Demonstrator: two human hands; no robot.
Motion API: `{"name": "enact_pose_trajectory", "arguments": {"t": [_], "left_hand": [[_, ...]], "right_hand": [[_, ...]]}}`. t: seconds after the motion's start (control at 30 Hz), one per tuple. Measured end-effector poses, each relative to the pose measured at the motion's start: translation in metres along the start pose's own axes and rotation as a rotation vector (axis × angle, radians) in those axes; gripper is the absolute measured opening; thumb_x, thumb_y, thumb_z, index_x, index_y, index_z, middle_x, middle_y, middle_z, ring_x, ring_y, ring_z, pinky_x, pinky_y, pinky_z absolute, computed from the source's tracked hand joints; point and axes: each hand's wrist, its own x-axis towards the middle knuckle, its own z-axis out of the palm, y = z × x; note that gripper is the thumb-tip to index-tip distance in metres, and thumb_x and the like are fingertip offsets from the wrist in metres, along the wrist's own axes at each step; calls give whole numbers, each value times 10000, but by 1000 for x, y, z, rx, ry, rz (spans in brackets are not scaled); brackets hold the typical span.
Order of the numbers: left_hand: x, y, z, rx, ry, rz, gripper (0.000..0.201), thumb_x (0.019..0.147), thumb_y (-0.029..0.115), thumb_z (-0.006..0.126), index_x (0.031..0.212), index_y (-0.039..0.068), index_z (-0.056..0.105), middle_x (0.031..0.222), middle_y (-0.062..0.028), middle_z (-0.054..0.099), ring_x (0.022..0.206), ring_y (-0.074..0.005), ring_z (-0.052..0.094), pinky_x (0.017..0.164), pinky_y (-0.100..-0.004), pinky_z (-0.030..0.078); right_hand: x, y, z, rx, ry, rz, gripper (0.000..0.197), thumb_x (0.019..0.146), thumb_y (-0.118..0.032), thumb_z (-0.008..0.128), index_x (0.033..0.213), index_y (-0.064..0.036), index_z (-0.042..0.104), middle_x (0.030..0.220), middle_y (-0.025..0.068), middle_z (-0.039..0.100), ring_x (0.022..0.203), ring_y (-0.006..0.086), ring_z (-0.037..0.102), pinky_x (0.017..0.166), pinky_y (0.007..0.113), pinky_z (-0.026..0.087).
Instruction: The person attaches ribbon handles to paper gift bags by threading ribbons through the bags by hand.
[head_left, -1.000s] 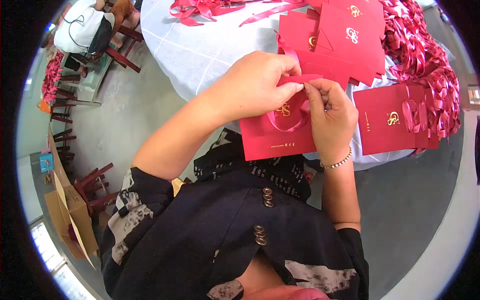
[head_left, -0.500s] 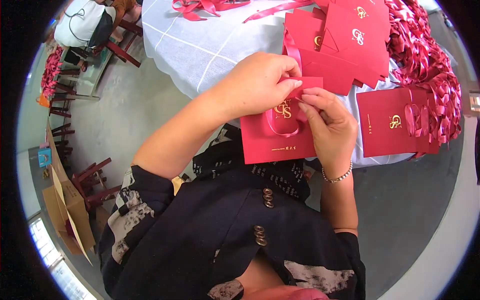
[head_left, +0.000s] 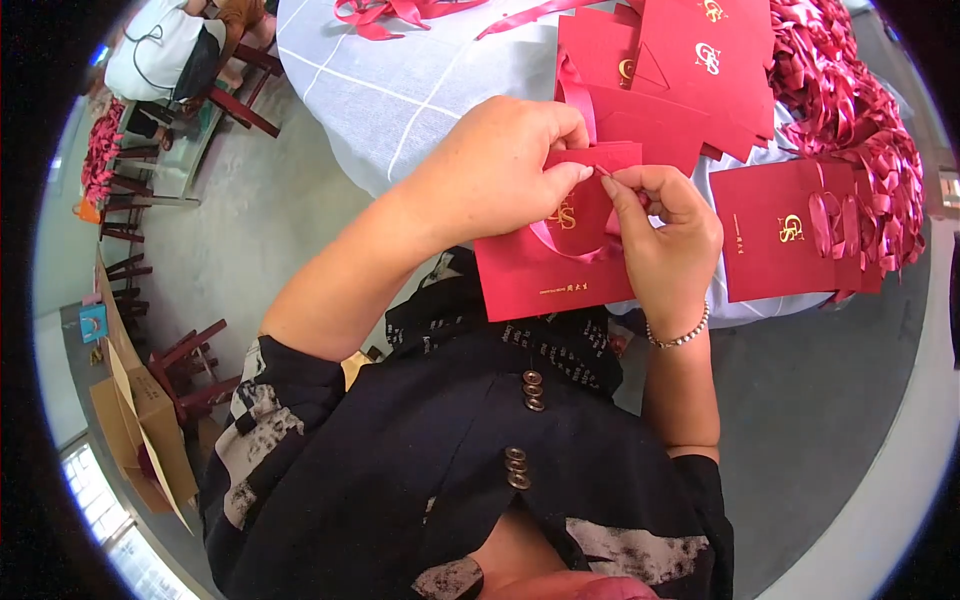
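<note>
Red paper gift bag (head_left: 545, 270) is hanging over the table's near edge while the left hand (head_left: 500, 165) and right hand (head_left: 665, 235) are pinching its pink ribbon handle (head_left: 572, 247); tugging hard risks tearing the punched hole.

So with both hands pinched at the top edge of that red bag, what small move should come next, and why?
Probably draw the ribbon end through a little further with the right hand. Its fingertips pinch the pink ribbon at the top edge of the red paper bag, the left hand steadies that edge, and the ribbon hangs in a slack loop across the bag's front.
</note>
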Motion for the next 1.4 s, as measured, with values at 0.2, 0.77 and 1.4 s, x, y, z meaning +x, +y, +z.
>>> {"name": "enact_pose_trajectory", "arguments": {"t": [0.2,0.77,1.4], "left_hand": [[-3,9,1,140,40,89,129,822,94,726,892,14,653,764,-146,668,711,-319,657,694,-400,509],[-11,9,4,250,102,388,116,800,51,728,892,52,659,779,-99,665,752,-316,651,1031,-518,459],[-30,27,-1,530,73,519,237,717,46,683,950,87,681,851,-33,666,816,-222,641,1043,-502,421]], "right_hand": [[3,-4,-1,-26,-1,-9,88,800,-5,770,814,-18,684,733,103,665,624,214,638,594,323,500],[5,-27,1,-283,6,-216,67,778,-22,741,812,-20,684,752,140,673,659,310,663,610,396,521],[36,-47,-43,-171,-253,-306,147,765,-27,766,891,-9,690,782,104,695,712,262,671,654,346,524]]}}
